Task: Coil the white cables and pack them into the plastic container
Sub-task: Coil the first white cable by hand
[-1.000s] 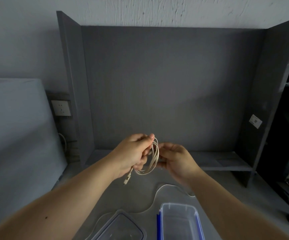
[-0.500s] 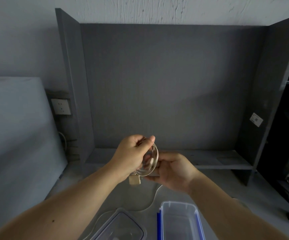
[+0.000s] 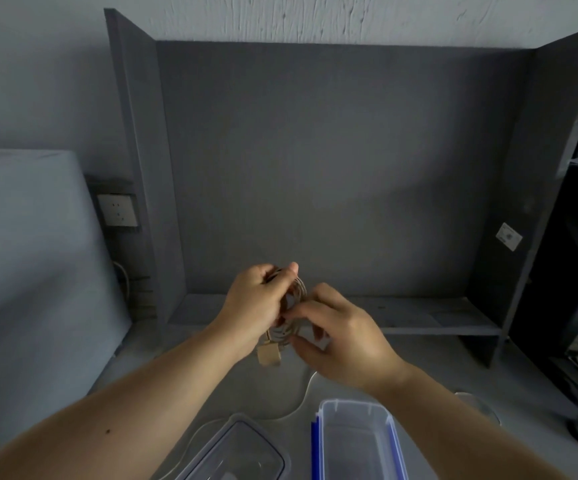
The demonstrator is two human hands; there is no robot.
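Hutch: I see a gray desk hutch filling the back of the view, with 2 side panels and a low shelf along its foot.
Desk: a gray desk runs under both forearms.
Container: the clear plastic container with blue clips stands open at the near edge, below the right wrist.
Lid: its clear lid lies just left of it, tilted.
Left hand: the left hand is raised above the desk, fingers curled round the top of the coil.
Right hand: the right hand pinches the coil's lower loops between thumb and fingertips.
Coil: the white cable coil is held between both hands, well above the container.
Loose cable: 1 white cable curves across the desk behind the lid and container.
Plug: a pale plug hangs from the coil's bottom.
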